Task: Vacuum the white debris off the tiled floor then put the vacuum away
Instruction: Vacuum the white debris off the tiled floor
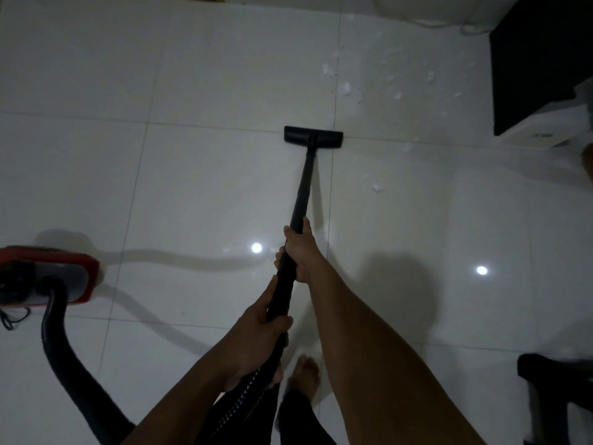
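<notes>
Scattered white scraps of debris (345, 88) far right on the glossy white tiled floor (192, 175), just beyond the flat black vacuum floor head (313, 135). Long black wand (303, 187) clenched by right hand (300, 252) above, left hand (256, 335) below near the ribbed black hose (61, 348). Red canister vacuum body (48, 277) at near left. Black cabinet (542, 59) far right.

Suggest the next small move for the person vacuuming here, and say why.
Probably push the nozzle forward and slightly right. White debris lies on the tiles just beyond it, uncollected, and both hands, left and right, already grip the wand.
</notes>
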Motion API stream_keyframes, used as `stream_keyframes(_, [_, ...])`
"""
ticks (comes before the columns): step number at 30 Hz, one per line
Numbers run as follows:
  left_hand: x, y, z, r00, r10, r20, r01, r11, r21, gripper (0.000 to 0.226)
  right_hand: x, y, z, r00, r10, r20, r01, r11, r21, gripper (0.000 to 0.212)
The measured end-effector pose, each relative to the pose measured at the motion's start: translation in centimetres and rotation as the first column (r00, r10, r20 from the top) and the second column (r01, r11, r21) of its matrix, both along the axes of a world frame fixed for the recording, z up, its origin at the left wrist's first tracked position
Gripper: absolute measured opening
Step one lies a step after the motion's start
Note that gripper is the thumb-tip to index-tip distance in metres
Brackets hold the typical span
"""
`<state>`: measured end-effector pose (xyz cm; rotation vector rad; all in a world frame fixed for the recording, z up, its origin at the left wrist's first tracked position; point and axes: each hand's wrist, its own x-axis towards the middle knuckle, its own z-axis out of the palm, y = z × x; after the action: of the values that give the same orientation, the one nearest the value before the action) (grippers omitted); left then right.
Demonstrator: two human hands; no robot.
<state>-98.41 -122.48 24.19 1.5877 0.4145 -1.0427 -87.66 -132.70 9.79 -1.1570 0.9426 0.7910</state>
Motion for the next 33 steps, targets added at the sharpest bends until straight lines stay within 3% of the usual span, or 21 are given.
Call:
stream_keyframes(7, [7.0,1.3,-0.8,0.997,0.018,-0.077,-0.023,0.998,-0.063,0.075,7.0,0.7,-0.7,1.0,-0.006,0.01,0.007,1.0,-0.017,0.059])
stream_keyframes(13, [14.0,2.5,-1.3,1.0,0.028,-0.006,-0.029,0.994,-0.107,0.081,13.9,1.8,-1.3,0.999,-0.034,0.008,0.034,0.999,-0.039,0.061])
stream_keyframes(17, [18.8,4.4,-2.0,0.998,0.047,-0.046,-0.053,0.991,-0.124,0.08,19.1,3.4,-1.5,0.999,-0.031,0.021,0.032,0.998,-0.052,0.063])
stream_keyframes(22, [23.7,5.0,-2.5,0.999,0.012,0.046,-0.007,0.995,-0.097,0.08,23.7,3.9,-2.0,0.998,-0.05,0.032,0.052,0.997,-0.053,0.057])
stream_keyframes(27, [28.1,4.7,-2.9,1.0,0.022,-0.022,-0.025,0.991,-0.134,0.078,28.1,3.3,-2.3,0.997,-0.038,0.072,0.042,0.998,-0.052,0.054])
stream_keyframes(33, [33.2,3.4,-3.8,1.0,-0.008,-0.002,0.007,0.991,-0.136,0.077,33.2,1.8,-3.1,0.996,-0.046,0.079,0.05,0.998,-0.048,0.052])
